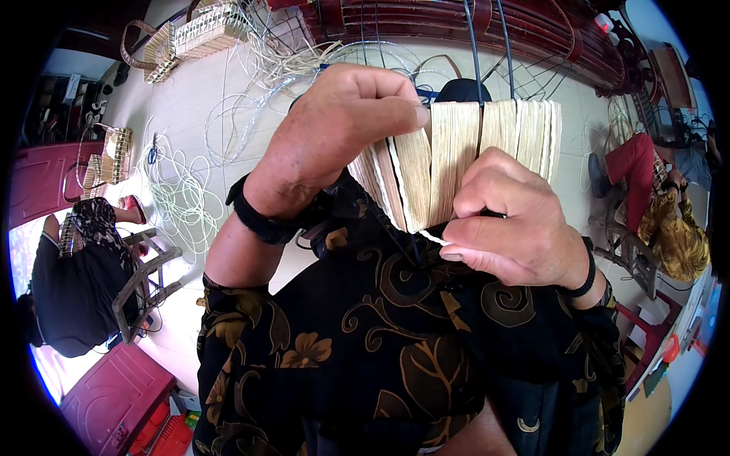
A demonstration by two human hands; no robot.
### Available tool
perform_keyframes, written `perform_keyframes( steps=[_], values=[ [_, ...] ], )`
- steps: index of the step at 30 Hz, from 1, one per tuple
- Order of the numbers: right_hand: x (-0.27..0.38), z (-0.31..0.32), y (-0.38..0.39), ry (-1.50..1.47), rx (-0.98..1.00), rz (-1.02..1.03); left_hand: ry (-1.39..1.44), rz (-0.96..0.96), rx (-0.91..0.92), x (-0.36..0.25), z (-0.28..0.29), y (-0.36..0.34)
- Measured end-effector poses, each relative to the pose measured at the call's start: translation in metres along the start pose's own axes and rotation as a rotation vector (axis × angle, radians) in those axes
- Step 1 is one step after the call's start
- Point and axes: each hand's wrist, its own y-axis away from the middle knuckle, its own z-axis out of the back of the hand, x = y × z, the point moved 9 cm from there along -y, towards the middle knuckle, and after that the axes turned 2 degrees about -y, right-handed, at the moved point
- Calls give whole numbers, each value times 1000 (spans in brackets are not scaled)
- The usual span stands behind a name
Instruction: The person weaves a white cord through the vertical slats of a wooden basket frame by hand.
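Observation:
In front of my chest is a partly woven basket (455, 159) of pale straw-like strips, wrapped in upright bands around dark rods, with white twisted cord between some bands. My left hand (338, 125) is closed in a pinch at its upper left edge, thumb against the curled forefinger. Whatever lies between those fingertips is hidden. On the lower right side, my right hand (517, 220) has its fingers curled against the bands. Its thumb and forefinger grip a white cord (432, 238) coming off the basket's lower edge.
Dark rods (508, 45) rise from the basket. Loose pale strands (281, 64) and coiled cord (182, 190) litter the tiled floor. Woven baskets (205, 34) stand at the far left, before a dark red wooden bench (426, 26). People sit at left (84, 281) and right (669, 220).

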Motion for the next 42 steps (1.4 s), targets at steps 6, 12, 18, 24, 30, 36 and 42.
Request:
perform_keyframes(
  steps=[6,12,18,24,30,36,42],
  values=[
    [-5,0,1,-17,-5,-11,-254,-8,27,-9,-6,-2],
    [-6,3,0,-18,12,-20,-403,3,21,-17,-6,-2],
    [-8,5,0,-94,74,-38,-368,15,13,-14,-6,1],
    [-7,2,0,-114,41,-26,-53,-64,-94,-13,-9,-1],
    [-2,2,3,-87,-24,12,-296,-8,37,-17,-8,-11],
    [-3,3,8,9,-63,1,-462,5,33,-24,-14,-11],
    [-10,12,10,149,-33,-70,-512,-79,-10,-19,-16,-7]
  ],
)
